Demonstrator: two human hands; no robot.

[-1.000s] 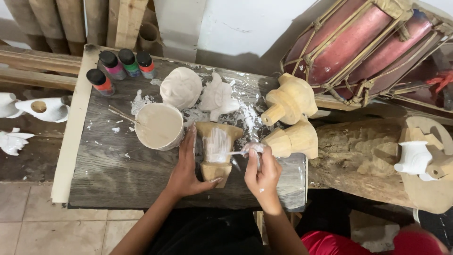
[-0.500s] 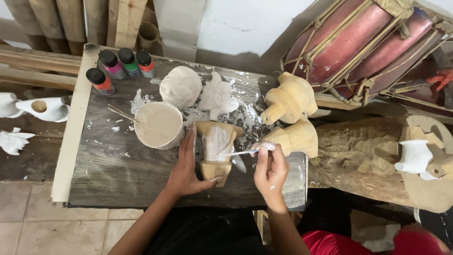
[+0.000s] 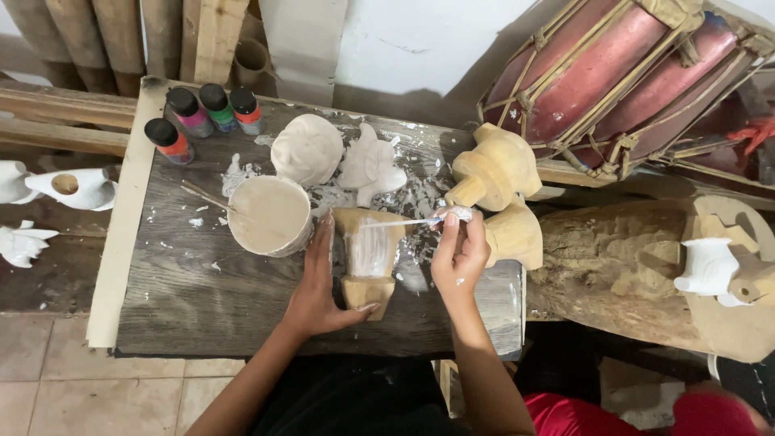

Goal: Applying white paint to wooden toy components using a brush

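A carved wooden figure [image 3: 365, 257] lies on the dark wooden board [image 3: 186, 299], its upper part smeared with white paint. My left hand [image 3: 321, 291] grips it along its left side and under its base. My right hand [image 3: 458, 252] holds a thin paintbrush [image 3: 408, 221] whose tip rests on the figure's top edge. A round tub of pale paint [image 3: 270, 215] stands just left of the figure, with a stick [image 3: 206, 196] leaning on its rim.
Several small paint bottles [image 3: 203, 113] stand at the board's far left. Two white-coated carvings [image 3: 335, 157] lie behind the tub. Two bare wooden carvings [image 3: 500, 190] sit at the right edge. A red drum [image 3: 613, 73] and a carved log [image 3: 630, 266] lie to the right.
My right hand has lifted away from the figure's lower right side and swung the brush up, so the tip now lies across the figure's top edge. My left hand has stayed put.
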